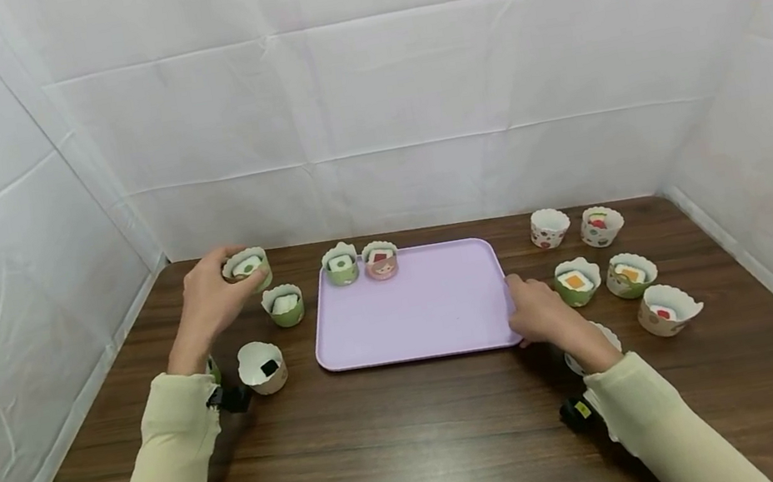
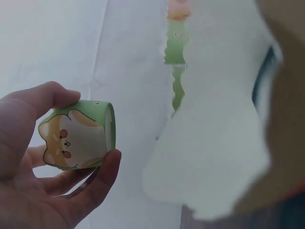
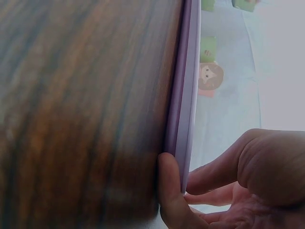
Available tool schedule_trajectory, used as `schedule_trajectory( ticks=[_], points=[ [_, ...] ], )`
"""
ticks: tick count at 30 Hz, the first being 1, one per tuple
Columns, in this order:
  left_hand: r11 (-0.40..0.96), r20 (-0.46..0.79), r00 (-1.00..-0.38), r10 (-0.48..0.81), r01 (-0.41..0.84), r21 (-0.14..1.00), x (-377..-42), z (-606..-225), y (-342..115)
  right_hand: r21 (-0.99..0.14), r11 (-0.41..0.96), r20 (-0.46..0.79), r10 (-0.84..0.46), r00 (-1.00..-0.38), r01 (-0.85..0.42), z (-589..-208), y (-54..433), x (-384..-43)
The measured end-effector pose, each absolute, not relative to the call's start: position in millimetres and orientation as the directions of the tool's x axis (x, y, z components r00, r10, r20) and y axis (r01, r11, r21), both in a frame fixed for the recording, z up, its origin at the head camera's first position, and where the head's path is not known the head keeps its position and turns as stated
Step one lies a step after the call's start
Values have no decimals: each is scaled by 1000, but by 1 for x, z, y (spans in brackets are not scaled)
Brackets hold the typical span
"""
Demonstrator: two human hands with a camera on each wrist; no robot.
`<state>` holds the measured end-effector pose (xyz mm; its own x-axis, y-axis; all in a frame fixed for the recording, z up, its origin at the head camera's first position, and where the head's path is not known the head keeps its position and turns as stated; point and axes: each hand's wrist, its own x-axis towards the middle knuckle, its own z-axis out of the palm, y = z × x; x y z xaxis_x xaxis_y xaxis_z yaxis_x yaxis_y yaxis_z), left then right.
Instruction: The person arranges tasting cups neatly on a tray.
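Note:
My left hand (image 1: 212, 298) grips a green paper baking cup (image 1: 263, 277) above the table's back left; a pale piece with a green mark lies in it. In the left wrist view a dog-like animal is printed on the cup's side (image 2: 86, 138), between thumb and fingers. At the lower right corner of the lilac tray (image 1: 434, 301), my right hand (image 1: 542, 313) pinches the rim, as the right wrist view shows on the tray edge (image 3: 188, 105). A green cup (image 1: 342, 276) and a pink cup (image 1: 382, 270) stand at the tray's back left.
Left of the tray stand a green cup (image 1: 286, 316) and a white cup (image 1: 260, 376) with a black piece. Several filled cups, among them a green one (image 1: 577, 293), stand to the right; another (image 1: 573, 366) is partly behind my right forearm. White sheeting (image 1: 400, 87) encloses the table.

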<state>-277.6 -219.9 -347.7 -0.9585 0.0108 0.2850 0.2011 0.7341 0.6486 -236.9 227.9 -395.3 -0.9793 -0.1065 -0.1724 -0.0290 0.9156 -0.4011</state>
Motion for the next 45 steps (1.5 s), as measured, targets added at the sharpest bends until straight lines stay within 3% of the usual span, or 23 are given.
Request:
schedule_trajectory(
  ticks=[15, 38, 45],
  points=[
    [728, 280, -955, 94, 258, 635, -281, -351, -191, -410, 911, -165, -113, -980, -36, -397, 226, -237],
    [653, 298, -930, 214, 363, 665, -307, -354, -96, -426, 904, -171, -104, -980, -22, -398, 226, -237],
    [651, 309, -899, 310, 438, 621, -313, -351, -65, -440, 898, -181, -96, -979, -6, -397, 228, -237]
  ],
)
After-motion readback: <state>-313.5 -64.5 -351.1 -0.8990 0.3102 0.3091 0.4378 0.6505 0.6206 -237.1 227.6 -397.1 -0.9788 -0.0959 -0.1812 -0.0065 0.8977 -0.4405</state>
